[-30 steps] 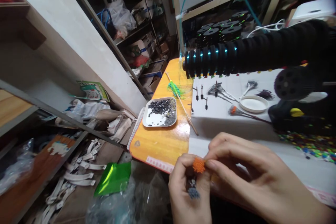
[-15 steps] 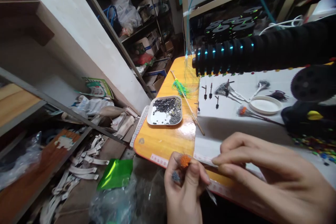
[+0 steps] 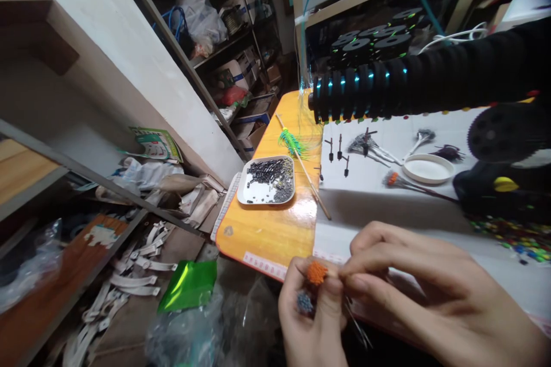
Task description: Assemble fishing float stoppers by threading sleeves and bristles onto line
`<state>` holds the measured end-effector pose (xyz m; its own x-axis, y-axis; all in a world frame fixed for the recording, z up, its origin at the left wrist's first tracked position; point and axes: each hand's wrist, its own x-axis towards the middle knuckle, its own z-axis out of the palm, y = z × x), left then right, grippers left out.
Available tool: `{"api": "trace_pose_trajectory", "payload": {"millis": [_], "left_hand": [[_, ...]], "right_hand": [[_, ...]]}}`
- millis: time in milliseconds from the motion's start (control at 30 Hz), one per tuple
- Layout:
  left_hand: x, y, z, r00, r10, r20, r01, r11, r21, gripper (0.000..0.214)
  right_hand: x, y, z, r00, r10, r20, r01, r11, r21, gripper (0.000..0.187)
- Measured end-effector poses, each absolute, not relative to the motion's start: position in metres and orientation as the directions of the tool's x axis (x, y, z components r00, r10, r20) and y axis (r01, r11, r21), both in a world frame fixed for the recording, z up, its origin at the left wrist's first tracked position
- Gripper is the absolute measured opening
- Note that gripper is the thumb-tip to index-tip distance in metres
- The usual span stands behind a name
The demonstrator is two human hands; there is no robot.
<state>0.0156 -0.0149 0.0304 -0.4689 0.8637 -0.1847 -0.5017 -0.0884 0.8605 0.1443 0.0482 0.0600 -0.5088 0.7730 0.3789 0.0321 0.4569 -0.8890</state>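
My left hand (image 3: 314, 321) is closed around thin wire-like strands, with an orange-tipped bundle (image 3: 317, 273) poking out on top and a blue-grey-tipped bundle (image 3: 304, 302) below it. Pale strand ends (image 3: 359, 327) trail out under the fingers. My right hand (image 3: 422, 284) meets the left fingertips, thumb and forefinger pinched together beside the orange tips. Whatever sits in that pinch is hidden. On the white sheet lies another orange-tipped bundle (image 3: 394, 179), beyond the right hand.
A white tray (image 3: 247, 196) of small black and metallic pieces stands on the yellow table (image 3: 267, 235). Right of it lies a stick (image 3: 312, 183) with green strands. A round white lid (image 3: 428, 169), grey bundles (image 3: 364, 143) and a ribbed black roller (image 3: 387, 89) are farther back.
My right hand has moved left, bringing its pinched fingers against the left fingertips. The left hand has shifted slightly right and down, and the whole view has shifted a little.
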Motion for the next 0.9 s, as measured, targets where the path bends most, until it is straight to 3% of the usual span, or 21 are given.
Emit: {"api": "trace_pose_trajectory", "payload": {"millis": [100,333,600,900], "left_hand": [[0.008,-0.012,0.034,-0.454,0.884,-0.114,-0.534,-0.168,0.828,0.028],[-0.008,-0.014,0.031,-0.513,0.853,0.096,-0.335,-0.302,0.892,0.019],[-0.004,-0.013,0.027,-0.511,0.856,0.074,-0.366,-0.295,0.883,0.02],[-0.003,-0.014,0.032,-0.504,0.863,0.021,-0.403,-0.257,0.878,0.023]], "right_hand": [[0.144,0.052,0.059,-0.502,0.77,0.395,0.031,0.472,-0.881,0.015],[0.145,0.056,0.058,-0.465,0.773,0.432,0.099,0.529,-0.843,0.015],[0.143,0.055,0.058,-0.412,0.83,0.376,0.084,0.445,-0.891,0.02],[0.145,0.057,0.059,-0.437,0.801,0.409,0.13,0.507,-0.852,0.023]]}}
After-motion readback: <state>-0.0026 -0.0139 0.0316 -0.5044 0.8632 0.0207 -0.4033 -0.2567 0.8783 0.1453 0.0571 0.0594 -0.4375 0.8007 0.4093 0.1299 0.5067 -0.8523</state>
